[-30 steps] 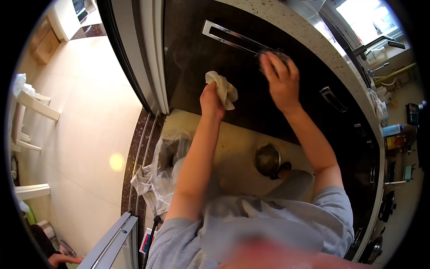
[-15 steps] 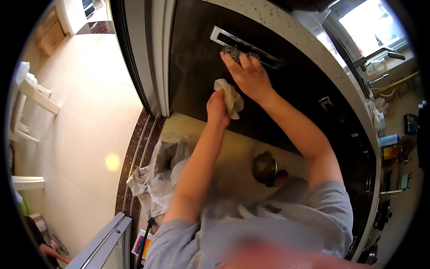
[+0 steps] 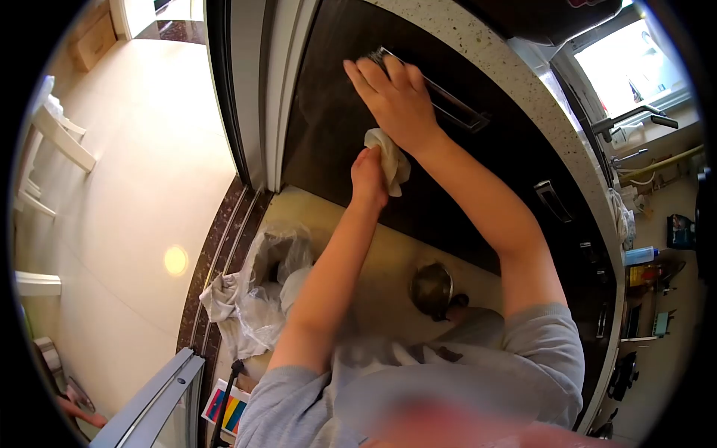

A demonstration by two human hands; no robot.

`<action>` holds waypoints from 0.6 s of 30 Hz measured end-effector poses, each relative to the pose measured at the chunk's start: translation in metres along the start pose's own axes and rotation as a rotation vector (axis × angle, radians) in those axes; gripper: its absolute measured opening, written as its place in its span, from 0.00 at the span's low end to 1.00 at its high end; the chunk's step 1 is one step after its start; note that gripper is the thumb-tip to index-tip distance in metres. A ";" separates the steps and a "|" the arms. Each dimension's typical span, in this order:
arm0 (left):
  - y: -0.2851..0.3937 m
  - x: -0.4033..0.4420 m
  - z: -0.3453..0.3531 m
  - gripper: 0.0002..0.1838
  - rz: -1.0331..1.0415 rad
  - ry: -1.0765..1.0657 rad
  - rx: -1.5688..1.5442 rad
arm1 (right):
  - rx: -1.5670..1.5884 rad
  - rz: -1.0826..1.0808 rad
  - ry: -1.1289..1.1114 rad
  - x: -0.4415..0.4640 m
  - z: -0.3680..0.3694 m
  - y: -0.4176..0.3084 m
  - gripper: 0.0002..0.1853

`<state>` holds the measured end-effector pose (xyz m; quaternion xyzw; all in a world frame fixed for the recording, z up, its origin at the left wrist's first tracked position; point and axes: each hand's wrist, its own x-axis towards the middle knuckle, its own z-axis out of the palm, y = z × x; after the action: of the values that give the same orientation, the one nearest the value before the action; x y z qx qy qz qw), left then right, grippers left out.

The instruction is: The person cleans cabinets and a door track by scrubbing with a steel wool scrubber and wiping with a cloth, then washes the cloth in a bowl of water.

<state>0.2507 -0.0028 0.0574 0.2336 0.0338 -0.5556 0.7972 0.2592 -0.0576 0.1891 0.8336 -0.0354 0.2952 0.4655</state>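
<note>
My left hand (image 3: 370, 179) is closed round a cream cloth (image 3: 393, 163), held in front of the dark cabinet front (image 3: 321, 112). Higher up, my right hand (image 3: 399, 101) presses a metal scouring pad (image 3: 377, 58) against the far left end of the long silver handle (image 3: 455, 108). Most of the pad is hidden behind the fingers. A round metal bowl (image 3: 432, 290) rests on the floor near my foot.
A bin with a clear plastic bag (image 3: 272, 261) and a grey rag (image 3: 222, 297) stand by the door track. Speckled counter (image 3: 478, 37) runs above the cabinet. A glass door frame (image 3: 153, 396) is at lower left, with another person's arm (image 3: 82, 412) beyond.
My right hand has slid leftwards along the handle with the scouring pad, from its right end to its left end. My left hand, still holding the cloth, has shifted slightly right.
</note>
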 end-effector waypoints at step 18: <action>0.024 -0.002 0.003 0.10 0.085 0.007 -0.059 | -0.008 0.040 -0.021 -0.021 -0.015 -0.001 0.18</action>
<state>0.2710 0.0043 0.0685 0.2131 0.0429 -0.5193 0.8265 0.2351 -0.0496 0.1836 0.8339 -0.0583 0.2956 0.4624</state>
